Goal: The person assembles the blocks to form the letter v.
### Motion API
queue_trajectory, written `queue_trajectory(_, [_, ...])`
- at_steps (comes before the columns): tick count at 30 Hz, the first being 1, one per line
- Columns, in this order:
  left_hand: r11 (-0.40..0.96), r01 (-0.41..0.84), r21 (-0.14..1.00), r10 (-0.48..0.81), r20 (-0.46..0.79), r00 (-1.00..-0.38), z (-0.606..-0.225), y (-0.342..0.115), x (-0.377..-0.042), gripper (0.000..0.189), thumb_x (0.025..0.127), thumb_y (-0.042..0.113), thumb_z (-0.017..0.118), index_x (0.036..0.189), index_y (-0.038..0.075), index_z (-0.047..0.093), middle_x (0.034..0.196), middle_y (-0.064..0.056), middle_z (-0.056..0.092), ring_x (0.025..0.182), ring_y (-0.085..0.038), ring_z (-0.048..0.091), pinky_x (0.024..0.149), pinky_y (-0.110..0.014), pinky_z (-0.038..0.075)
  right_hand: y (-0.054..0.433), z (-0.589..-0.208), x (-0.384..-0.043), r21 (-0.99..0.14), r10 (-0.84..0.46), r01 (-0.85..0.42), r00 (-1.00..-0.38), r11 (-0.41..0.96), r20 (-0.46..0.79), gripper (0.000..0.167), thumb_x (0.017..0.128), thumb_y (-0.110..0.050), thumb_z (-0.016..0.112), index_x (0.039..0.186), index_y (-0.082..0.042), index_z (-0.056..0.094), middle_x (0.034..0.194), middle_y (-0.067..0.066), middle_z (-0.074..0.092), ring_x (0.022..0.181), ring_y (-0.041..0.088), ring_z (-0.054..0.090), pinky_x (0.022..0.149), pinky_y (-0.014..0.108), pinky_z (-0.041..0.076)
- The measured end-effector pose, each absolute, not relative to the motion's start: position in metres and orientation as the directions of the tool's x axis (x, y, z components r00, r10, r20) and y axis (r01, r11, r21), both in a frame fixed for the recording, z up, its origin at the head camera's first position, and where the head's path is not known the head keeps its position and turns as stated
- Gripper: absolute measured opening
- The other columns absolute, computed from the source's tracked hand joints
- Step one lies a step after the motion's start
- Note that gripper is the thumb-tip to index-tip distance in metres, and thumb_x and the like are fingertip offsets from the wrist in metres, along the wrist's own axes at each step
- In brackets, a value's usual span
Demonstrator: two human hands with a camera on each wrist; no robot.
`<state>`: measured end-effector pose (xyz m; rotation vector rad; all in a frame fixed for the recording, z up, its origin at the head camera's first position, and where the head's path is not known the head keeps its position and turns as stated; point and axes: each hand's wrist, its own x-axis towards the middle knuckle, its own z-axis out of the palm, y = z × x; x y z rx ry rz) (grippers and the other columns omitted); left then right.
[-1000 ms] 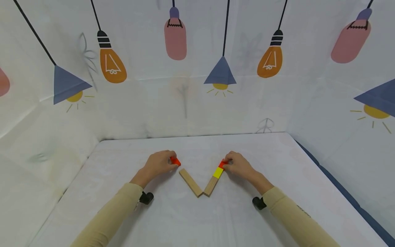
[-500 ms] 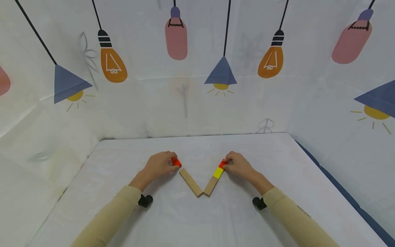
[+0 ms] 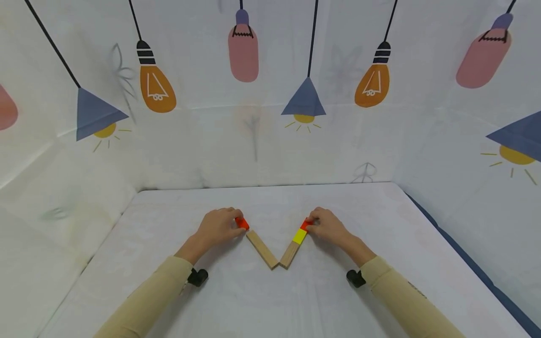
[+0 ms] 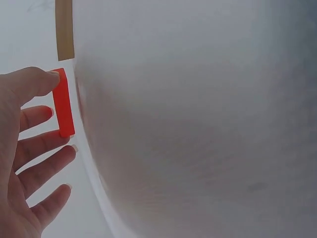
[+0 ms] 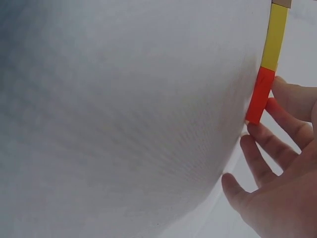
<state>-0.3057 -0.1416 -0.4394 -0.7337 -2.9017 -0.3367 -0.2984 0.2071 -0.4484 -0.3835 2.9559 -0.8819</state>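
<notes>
My left hand pinches a red block between thumb and fingertips, just beyond the far end of a long wooden block. In the left wrist view a narrow gap shows between that red block and the wood. On the other side, my right hand holds a second red block by its side and end. This one sits end to end with a yellow block, which meets another wooden block. The two wooden blocks come together at their near ends, forming a V.
The blocks lie on a white-covered table. Behind it rises a white cloth wall printed with hanging lamps. Dark wrist cameras sit under both sleeves.
My left hand has brought its red block slightly right and nearer to the end of the left wooden block. The right hand stays in place on its red block.
</notes>
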Motion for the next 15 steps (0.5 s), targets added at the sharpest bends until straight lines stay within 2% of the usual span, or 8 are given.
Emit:
queue_trajectory(8, [0.838, 0.517, 0.177, 0.478, 0.219, -0.851, -0.4416, -0.1401, -0.3029, 0.033, 0.083, 0.04, 0.077, 0.108, 0.019, 0.069, 0.092, 0.006, 0.069, 0.069, -0.008, 0.053, 0.067, -0.028, 0.047, 0.2061, -0.446, -0.2977, -0.55, -0.249, -0.233, -0.967, 0.802, 0.047, 0.013, 0.089, -0.013, 0.071, 0.1, -0.008, 0.072, 0.102, 0.004, 0.064, 0.099, 0.023, 0.057, 0.091, 0.043, 0.051])
queue_trajectory(15, [0.834, 0.528, 0.161, 0.492, 0.217, -0.843, -0.4433, -0.1395, -0.3039, 0.028, 0.083, 0.038, 0.077, 0.101, 0.019, 0.069, 0.088, 0.006, 0.067, 0.067, -0.007, 0.051, 0.065, -0.027, 0.046, 0.206, -0.446, -0.2969, -0.549, -0.24, -0.224, -0.97, 0.805, 0.044, 0.013, 0.089, -0.013, 0.071, 0.1, -0.008, 0.072, 0.103, 0.005, 0.065, 0.1, 0.023, 0.057, 0.095, 0.045, 0.05])
